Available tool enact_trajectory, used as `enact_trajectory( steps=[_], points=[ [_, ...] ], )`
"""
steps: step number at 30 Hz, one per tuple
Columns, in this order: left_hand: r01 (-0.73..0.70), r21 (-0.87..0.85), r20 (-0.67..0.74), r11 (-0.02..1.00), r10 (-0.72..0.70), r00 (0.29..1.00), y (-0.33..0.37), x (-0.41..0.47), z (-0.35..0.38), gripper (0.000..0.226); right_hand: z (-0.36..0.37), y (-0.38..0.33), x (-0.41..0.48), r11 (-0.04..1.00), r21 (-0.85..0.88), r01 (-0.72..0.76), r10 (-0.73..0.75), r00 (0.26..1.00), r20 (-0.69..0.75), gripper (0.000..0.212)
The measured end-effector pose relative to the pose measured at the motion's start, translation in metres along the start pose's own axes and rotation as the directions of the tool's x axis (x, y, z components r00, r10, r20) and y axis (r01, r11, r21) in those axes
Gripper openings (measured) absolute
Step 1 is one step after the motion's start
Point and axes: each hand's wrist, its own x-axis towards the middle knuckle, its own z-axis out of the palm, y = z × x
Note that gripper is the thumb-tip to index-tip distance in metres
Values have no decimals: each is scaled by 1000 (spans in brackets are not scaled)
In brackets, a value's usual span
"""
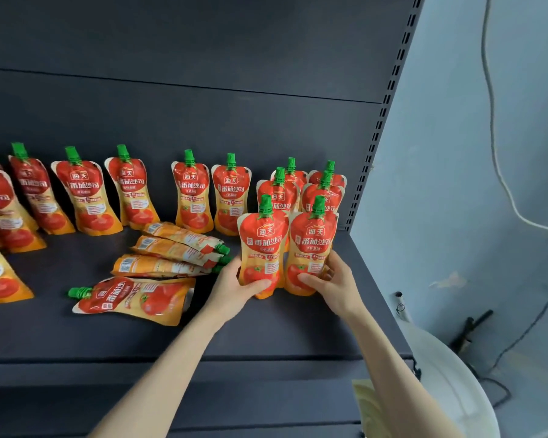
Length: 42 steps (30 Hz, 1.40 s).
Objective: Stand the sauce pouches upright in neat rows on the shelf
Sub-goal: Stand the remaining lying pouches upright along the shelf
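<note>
- The left hand [238,289] has its fingers and thumb wrapped round the lower part of an upright pouch [261,248], whose base is at or just above the shelf [266,339].
- The right hand [332,286] is clamped in the same way on the neighbouring pouch [310,248], just beside the first and near the shelf's right edge.
- Both held pouches have their long axis vertical and their green caps up. They front two short files running toward the back right corner.
- The stack of three flat pouches [178,248] lies just to the left of the left hand. Their long axes run along the shelf and their caps point toward that hand, which is judged the nearer one for the next pickup.
- The single flat pouch [133,300] lies closer to the front edge, face up, with its cap pointing left, away from both hands.
- The back row [86,197] stands upright along the back edge. Several of its pouches lean, and the spacing is uneven.
- The labels read "海天" on a red badge, with "番茄沙司" in white beneath. The smaller print is illegible.
</note>
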Motion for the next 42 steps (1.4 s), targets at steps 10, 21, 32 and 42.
enact_trajectory(
  steps=[10, 21, 32, 42],
  points=[
    [-84, 134, -73, 987, 95, 993, -11, 19, 11, 47, -13, 11, 4, 974, -224, 20, -47, 992, -119, 38],
    [-110, 284, -152, 953, 158, 976, -15, 22, 11, 51, -14, 11, 2, 957, -289, 12, -59, 986, -156, 44],
    [-75, 310, -131, 948, 121, 984, -10, 18, 16, 52, -13, 4, -3, 946, -320, -57, 6, 988, -157, 47],
    [-148, 434, -181, 889, 247, 952, -12, -26, 8, 55, -20, -2, -39, 880, -474, -19, -75, 981, -177, 35]
  ],
)
